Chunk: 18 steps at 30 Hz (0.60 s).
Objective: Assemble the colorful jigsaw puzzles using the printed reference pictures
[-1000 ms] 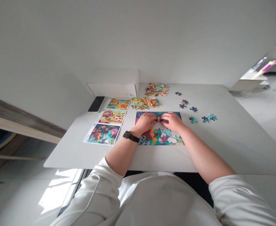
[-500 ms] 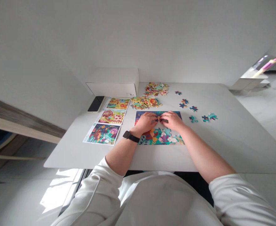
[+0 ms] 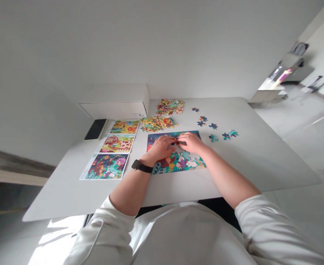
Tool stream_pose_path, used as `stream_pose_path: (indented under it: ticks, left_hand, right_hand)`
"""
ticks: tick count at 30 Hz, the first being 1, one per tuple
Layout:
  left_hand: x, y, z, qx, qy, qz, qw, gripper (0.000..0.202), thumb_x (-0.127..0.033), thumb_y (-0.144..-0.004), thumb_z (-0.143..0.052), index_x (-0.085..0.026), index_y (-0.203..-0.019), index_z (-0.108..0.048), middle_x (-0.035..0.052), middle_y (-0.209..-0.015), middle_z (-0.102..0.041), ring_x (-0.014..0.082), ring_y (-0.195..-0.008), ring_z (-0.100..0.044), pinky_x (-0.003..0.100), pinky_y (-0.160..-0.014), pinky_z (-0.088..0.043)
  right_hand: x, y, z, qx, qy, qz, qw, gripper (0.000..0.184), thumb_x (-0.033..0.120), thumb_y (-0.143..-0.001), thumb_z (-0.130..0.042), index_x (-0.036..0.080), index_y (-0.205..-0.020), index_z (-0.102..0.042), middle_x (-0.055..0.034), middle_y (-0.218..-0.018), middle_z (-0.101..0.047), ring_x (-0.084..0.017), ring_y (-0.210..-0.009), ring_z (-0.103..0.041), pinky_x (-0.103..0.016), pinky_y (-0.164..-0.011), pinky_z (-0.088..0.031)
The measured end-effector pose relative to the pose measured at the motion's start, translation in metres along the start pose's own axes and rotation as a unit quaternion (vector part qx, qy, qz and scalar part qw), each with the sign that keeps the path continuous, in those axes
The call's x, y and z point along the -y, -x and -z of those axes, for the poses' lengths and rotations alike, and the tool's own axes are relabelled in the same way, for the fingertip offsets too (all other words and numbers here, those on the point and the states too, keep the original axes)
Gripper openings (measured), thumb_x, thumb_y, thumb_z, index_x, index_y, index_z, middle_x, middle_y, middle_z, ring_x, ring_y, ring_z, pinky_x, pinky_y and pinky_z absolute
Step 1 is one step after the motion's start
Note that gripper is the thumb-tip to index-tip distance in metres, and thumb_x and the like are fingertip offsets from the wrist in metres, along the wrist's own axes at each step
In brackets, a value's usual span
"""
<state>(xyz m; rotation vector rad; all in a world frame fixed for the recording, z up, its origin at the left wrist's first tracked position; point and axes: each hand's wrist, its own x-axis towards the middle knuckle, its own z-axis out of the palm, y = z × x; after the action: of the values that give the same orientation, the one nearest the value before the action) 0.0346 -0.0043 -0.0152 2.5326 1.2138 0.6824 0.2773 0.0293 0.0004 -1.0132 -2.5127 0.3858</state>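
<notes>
A partly assembled jigsaw puzzle (image 3: 175, 167) with a dark blue top and a teal bottom full of animals lies flat in front of me. Over its middle, my left hand (image 3: 163, 145) and my right hand (image 3: 191, 141) meet, fingertips bent and pressed down close together. Between them is a small dark and orange puzzle piece, mostly covered by the fingers. A bare gap in the picture shows just below my fingertips. Loose puzzle pieces (image 3: 213, 126) in blue, orange and teal are scattered to the right of the puzzle.
Two heaps of pieces lie behind the puzzle: a yellow heap (image 3: 153, 124) and a mixed heap (image 3: 170, 106). Three picture sheets (image 3: 108, 166) line the left side, beside a phone (image 3: 96, 129). At the back left, a white box (image 3: 113, 109) stands against the wall.
The camera view has turned, so the table and everything on it sit further left and slightly tilted. Both hands stay together over the puzzle's middle, with only slight finger movement.
</notes>
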Motion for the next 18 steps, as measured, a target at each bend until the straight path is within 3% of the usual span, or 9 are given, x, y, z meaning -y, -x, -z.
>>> stream_pose_path:
  ticks: [5,10,14,16,18]
  left_hand:
    - [0.005,0.003,-0.001,0.037,-0.022,0.01,0.999,0.047,-0.042,-0.102,-0.063,-0.024,-0.144,-0.074,0.0104,-0.154,-0.07,0.0327,-0.148,-0.061,0.055,-0.132,-0.04]
    - [0.003,0.007,0.002,0.071,-0.071,0.041,0.994,0.054,-0.045,-0.105,-0.056,-0.027,-0.156,-0.066,0.008,-0.163,-0.063,0.0351,-0.158,-0.05,0.058,-0.133,-0.037]
    - [-0.002,0.009,0.003,0.093,-0.098,0.049,0.99,0.054,-0.048,-0.107,-0.055,-0.03,-0.156,-0.066,0.0059,-0.169,-0.058,0.0371,-0.161,-0.046,0.062,-0.134,-0.033]
    - [-0.003,0.01,0.002,0.096,-0.106,0.047,0.989,0.054,-0.049,-0.107,-0.055,-0.029,-0.157,-0.065,0.0061,-0.17,-0.056,0.0373,-0.162,-0.045,0.063,-0.135,-0.033]
    - [-0.003,0.01,0.001,0.096,-0.11,0.047,0.988,0.054,-0.05,-0.108,-0.055,-0.029,-0.156,-0.065,0.0063,-0.171,-0.055,0.0368,-0.162,-0.044,0.062,-0.135,-0.032]
  right_hand:
    - [-0.012,0.007,0.036,-0.108,-0.119,-0.088,0.983,0.029,0.028,-0.096,-0.075,0.029,-0.123,-0.085,-0.0054,-0.132,-0.082,-0.025,-0.125,-0.076,-0.042,-0.114,-0.056]
    - [-0.044,0.031,0.094,-0.255,-0.19,-0.193,0.928,0.029,0.042,-0.095,-0.074,0.025,-0.117,-0.084,-0.0072,-0.12,-0.085,-0.026,-0.113,-0.078,-0.044,-0.107,-0.059]
    - [-0.081,0.07,0.125,-0.364,-0.161,-0.265,0.878,0.035,0.049,-0.094,-0.07,0.021,-0.11,-0.083,-0.0097,-0.117,-0.084,-0.027,-0.114,-0.077,-0.043,-0.106,-0.058]
    - [-0.1,0.091,0.133,-0.384,-0.121,-0.332,0.853,0.03,0.044,-0.093,-0.069,0.021,-0.108,-0.083,-0.0087,-0.113,-0.085,-0.027,-0.109,-0.078,-0.043,-0.104,-0.059]
    - [-0.114,0.107,0.135,-0.348,-0.075,-0.414,0.838,0.024,0.035,-0.09,-0.071,0.022,-0.106,-0.083,-0.0071,-0.108,-0.085,-0.026,-0.104,-0.079,-0.041,-0.102,-0.06]
